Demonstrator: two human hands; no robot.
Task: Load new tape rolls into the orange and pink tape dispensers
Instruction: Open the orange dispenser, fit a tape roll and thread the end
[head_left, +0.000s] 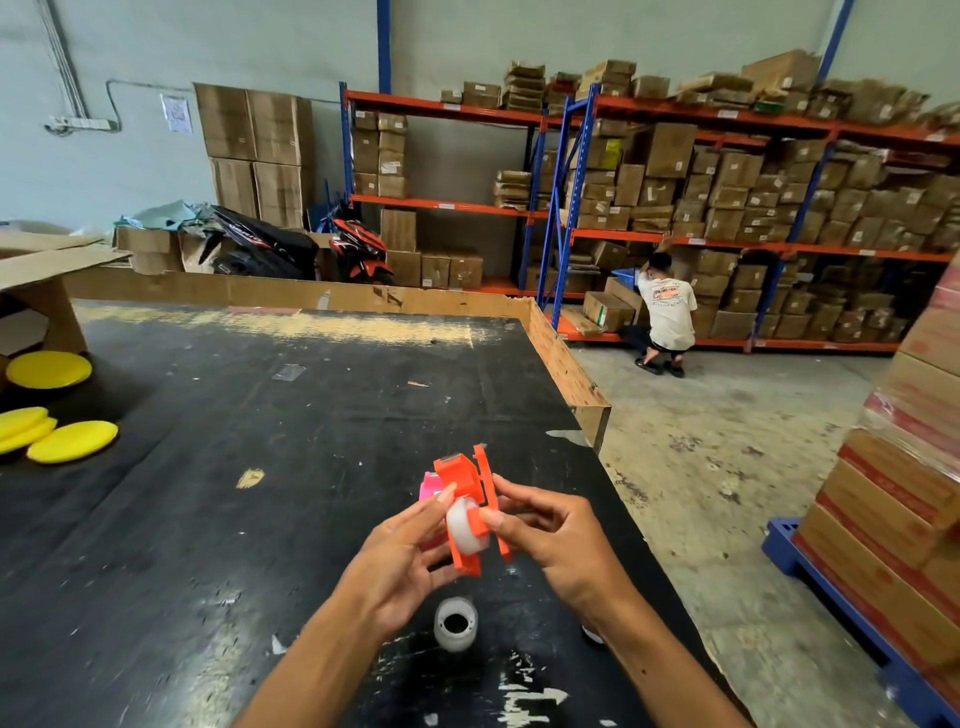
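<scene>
I hold the orange tape dispenser (464, 480) above the black table (249, 467), its side flap swung open. A whitish tape roll (464, 526) sits inside its body. My left hand (402, 558) grips the dispenser from the left, thumb on the roll. My right hand (553, 535) pinches the dispenser's open flap from the right. The pink tape dispenser (430, 484) lies on the table right behind the orange one, mostly hidden. A second tape roll (455, 622) stands on the table below my hands.
Yellow round pads (72, 440) lie at the table's left. A cardboard rim (563, 364) runs along the far and right edges. A person crouches by shelves of boxes (666, 317). Stacked cartons on a blue pallet (893, 499) stand at right.
</scene>
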